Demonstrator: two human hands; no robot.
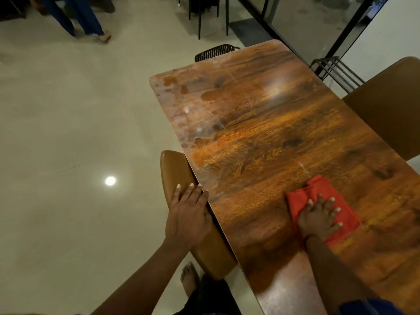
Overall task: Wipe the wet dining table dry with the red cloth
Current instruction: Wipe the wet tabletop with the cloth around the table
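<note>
Partway through: right hand [318, 218] spread flat on red cloth [322, 205] at lower right of counter [261, 137], left hand [188, 214] open on chair back [179, 169], puddles [211, 95] left toward upper-left end.

We stand on a pale glossy floor [68, 123] with one round ceiling-light reflection [110, 180] well left of the grip. A tan padded chair [181, 178] is tucked in left of it, another tan chair [391, 105] beyond on the right. Far ahead sit a black mesh chair [216, 52], black chair legs [200, 21], a metal rack [336, 71] and black-framed glass panels [313, 26].
</note>
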